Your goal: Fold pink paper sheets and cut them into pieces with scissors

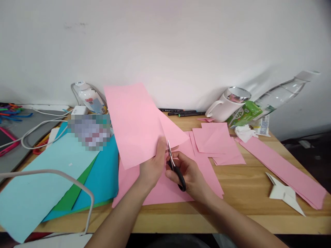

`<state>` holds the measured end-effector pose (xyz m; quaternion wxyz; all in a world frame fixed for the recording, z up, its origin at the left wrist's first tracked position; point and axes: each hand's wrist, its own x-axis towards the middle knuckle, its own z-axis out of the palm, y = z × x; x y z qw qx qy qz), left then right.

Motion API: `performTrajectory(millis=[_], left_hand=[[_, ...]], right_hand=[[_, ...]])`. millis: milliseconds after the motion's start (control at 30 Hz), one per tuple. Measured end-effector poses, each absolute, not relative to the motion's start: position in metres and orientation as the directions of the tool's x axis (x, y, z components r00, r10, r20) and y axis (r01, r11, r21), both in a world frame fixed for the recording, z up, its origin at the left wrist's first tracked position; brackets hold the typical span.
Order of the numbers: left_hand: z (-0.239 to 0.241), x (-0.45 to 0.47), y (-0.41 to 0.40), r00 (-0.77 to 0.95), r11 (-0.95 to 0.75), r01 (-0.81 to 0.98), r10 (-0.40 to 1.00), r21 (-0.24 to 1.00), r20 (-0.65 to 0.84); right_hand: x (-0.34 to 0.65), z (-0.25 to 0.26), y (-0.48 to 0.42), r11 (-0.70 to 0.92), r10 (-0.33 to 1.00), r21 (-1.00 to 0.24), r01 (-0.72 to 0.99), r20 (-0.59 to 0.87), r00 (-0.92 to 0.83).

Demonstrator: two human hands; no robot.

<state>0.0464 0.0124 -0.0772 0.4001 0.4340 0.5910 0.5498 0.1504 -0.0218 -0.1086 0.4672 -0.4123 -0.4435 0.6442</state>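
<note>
My left hand [153, 165] grips a large pink sheet of paper [133, 120] near its lower right edge, holding it raised above the table. The sheet is folded or split, with a pointed flap reaching to the right. In my right hand [188, 172] are scissors [178, 175] with black handles, their blades pointing up beside my left fingers at the paper's edge. Whether the blades are on the paper I cannot tell. Beneath both hands lie more pink sheets [160, 194]. Smaller pink squares [213, 137] rest just to the right.
Blue and green sheets [103, 179] cover the left, with a white cable [69, 177] arching over them. Pens [191, 114], a white mug [224, 106], a green carton [244, 113] and a clear bottle [281, 93] stand or lie behind. Pink strips [281, 168] and a folded white paper star [284, 193] lie right.
</note>
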Motion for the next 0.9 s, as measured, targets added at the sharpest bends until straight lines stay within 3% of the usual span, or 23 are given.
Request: performTrajectory(millis=[533,900], left_hand=[[-0.0829,0.0447,0.0132,-0.348,0.003,0.194,0.935,0.981,0.066],[-0.0840,0.0436,0.0134,-0.304,-0.009,0.167,0.951,0.986,0.060]], right_hand=[[0.1501,-0.1084,-0.0223,-0.200,0.965,-0.946,-0.256,-0.145,-0.217],[0.1491,-0.1089,-0.0227,-0.207,0.966,-0.949,-0.236,-0.160,-0.204]])
